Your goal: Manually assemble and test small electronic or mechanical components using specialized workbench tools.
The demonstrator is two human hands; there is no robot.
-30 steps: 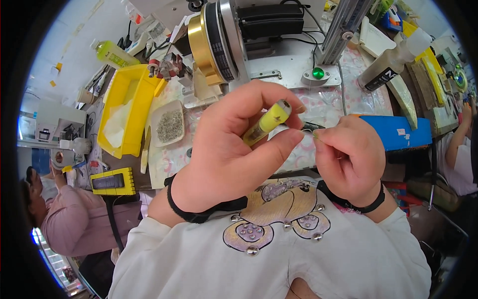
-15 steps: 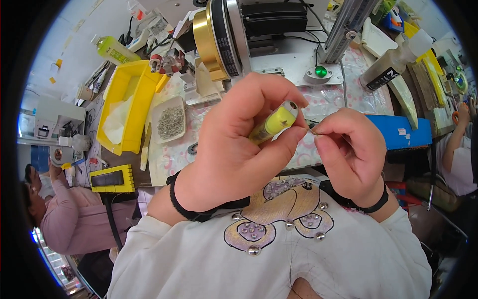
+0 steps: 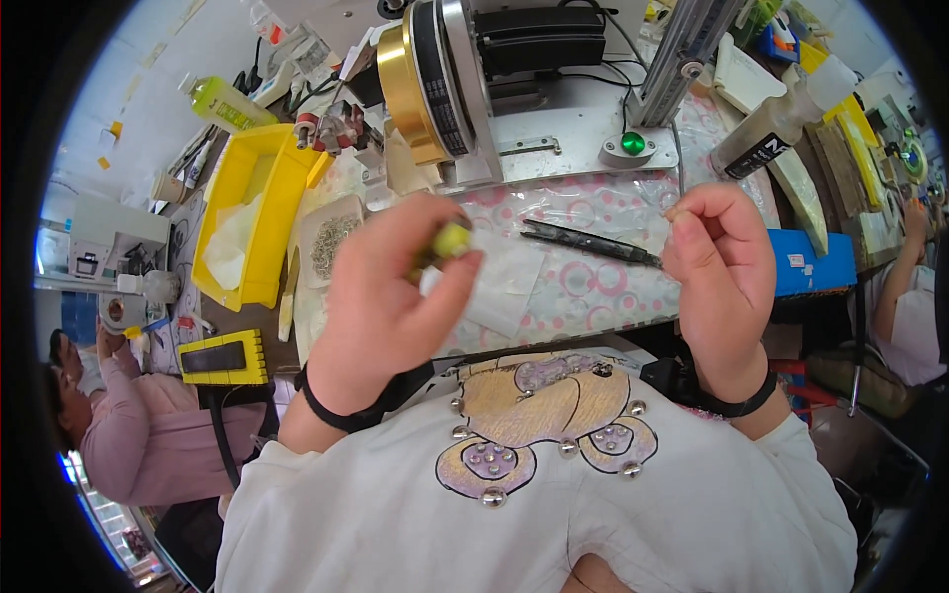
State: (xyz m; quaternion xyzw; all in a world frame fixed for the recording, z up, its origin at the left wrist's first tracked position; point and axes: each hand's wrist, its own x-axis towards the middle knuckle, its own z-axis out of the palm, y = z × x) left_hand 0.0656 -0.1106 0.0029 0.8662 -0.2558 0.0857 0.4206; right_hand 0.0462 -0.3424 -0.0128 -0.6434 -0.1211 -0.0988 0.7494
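Left hand (image 3: pixel 381 287) gripping yellow-green cylinder (image 3: pixel 453 240), black slim tool (image 3: pixel 593 244) mid-table, right hand (image 3: pixel 727 257) pinched

Far left of the left fingers, well apart: yellow bin (image 3: pixel 288 188), white material (image 3: pixel 230 242) inside. Yellow frame (image 3: pixel 222 359) lower, nearer the body, also well left of those fingers. Shallow tray (image 3: pixel 314 281) with small metal pieces (image 3: pixel 333 237) just left of the left hand, partly covered by it. Left fingers curled round the yellow-green cylinder, one end poking out between thumb and forefinger; blurred. Gold wheel (image 3: pixel 408 96) of a machine beyond the left fingertips, away from the body.

White sheet (image 3: pixel 504 296) flat on the patterned table cover (image 3: pixel 593 287), just right of the left thumb. Black slim tool lies between the two hands, narrow end toward the left fingers, other end reaching the right hand's edge. Green button (image 3: pixel 633 144) beyond the right fingertips, slightly left.

Right thumb and forefinger pressed together, raised above the cover; can't tell whether something thin sits between the tips. Dark-labelled bottle (image 3: pixel 766 133) beyond and right of the right fingers; blue box (image 3: pixel 814 265) just right of that hand.
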